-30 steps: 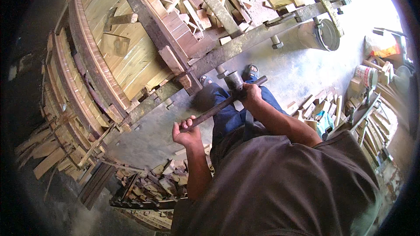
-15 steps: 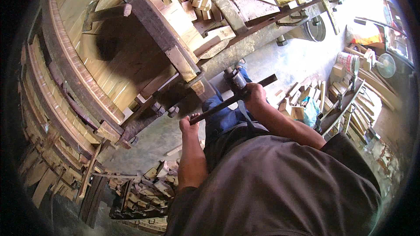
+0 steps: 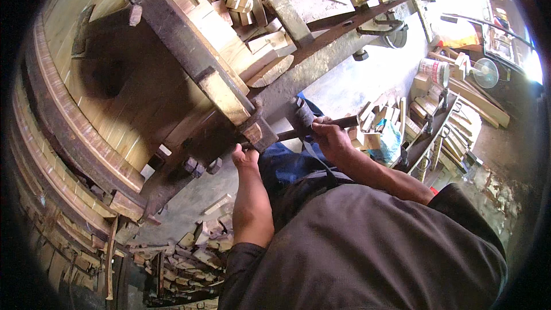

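A large round wooden structure of glued slats (image 3: 132, 86) fills the upper left, crossed by a rusty metal bar (image 3: 172, 34) that ends in a clamp block (image 3: 255, 129). My right hand (image 3: 330, 138) grips a long dark metal rod (image 3: 321, 126) near its far end. My left hand (image 3: 245, 156) is closed around the same rod's near end, right under the clamp block. The rod runs across my blue trouser knee (image 3: 287, 166), close to a second steel beam (image 3: 321, 60).
Curved laminated wooden rims (image 3: 63, 155) run along the left. Loose wood offcuts (image 3: 189, 247) lie on the floor below. More wood blocks and strips (image 3: 425, 115), a white can (image 3: 433, 72) and a small fan (image 3: 485, 72) crowd the right.
The rod and both hands have moved up close to the clamp block. My left hand went from open beside the rod to gripping its end; the view has drawn closer.
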Demonstrator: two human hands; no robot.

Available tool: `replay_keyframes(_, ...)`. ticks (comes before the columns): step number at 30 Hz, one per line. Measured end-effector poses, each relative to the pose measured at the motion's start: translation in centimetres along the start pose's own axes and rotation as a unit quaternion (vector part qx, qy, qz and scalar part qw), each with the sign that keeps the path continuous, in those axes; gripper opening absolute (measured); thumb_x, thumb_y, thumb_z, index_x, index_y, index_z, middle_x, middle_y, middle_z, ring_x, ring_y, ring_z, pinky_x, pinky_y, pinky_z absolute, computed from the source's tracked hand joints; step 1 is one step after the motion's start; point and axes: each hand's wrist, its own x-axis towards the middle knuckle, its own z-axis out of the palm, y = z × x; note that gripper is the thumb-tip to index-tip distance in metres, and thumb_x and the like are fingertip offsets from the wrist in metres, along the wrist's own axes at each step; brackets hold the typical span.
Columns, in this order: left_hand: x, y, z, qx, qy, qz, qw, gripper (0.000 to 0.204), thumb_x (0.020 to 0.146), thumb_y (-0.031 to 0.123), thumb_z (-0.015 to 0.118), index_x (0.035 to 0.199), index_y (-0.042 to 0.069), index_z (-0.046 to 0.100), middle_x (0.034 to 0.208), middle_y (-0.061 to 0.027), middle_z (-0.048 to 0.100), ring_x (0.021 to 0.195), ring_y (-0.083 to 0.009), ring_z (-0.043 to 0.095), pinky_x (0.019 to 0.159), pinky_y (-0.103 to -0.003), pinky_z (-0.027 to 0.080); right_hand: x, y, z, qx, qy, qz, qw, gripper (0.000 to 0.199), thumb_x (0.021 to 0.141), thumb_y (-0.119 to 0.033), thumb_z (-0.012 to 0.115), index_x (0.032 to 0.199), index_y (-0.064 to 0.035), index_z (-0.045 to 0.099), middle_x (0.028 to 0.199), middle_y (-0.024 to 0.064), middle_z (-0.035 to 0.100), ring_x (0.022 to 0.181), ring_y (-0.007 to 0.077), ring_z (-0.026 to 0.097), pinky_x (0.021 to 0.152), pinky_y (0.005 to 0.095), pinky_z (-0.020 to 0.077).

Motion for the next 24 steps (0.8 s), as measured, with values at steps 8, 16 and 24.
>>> replay_keyframes(8,-4.9,-4.6,6.6,-0.017,-0.024,0.036,0.999,0.050,0.102,0.035,0.030,0.140,0.007,0.046,0.145,-0.0142,0.047,0.135,-0.0354,0.041,0.113,-0.056,0.027,-0.5,-0.7,-0.3,-0.132,-0.023,-0.033,0.990,0.010,0.088,0.000,0.064,0.097,-0.0037,0.061,0.097,0.0059,0.061,0.090,0.0138,0.057,0.082,0.0266,0.0468)
replay_keyframes(16,-2.0,-3.2,6.8,-0.123,-0.017,0.065,0.990,0.040,0.102,0.034,0.031,0.126,0.005,0.046,0.128,-0.0136,0.045,0.118,-0.0307,0.041,0.102,-0.049,0.032,-0.1,-1.0,-0.2,-0.158,-0.002,0.002,0.987,0.019,0.086,0.004,0.064,0.102,-0.0033,0.058,0.094,0.0054,0.061,0.086,0.0152,0.059,0.080,0.0270,0.0493)
replay_keyframes(24,0.3,-3.8,6.5,-0.103,-0.007,0.060,0.993,0.033,0.102,0.036,0.031,0.108,0.008,0.047,0.102,-0.0100,0.046,0.093,-0.0265,0.043,0.085,-0.044,0.036,1.4,0.0,-1.7,-0.161,-0.006,-0.043,0.986,0.018,0.082,0.003,0.069,0.095,-0.0047,0.059,0.085,0.0022,0.059,0.073,0.0120,0.054,0.067,0.0275,0.0448)
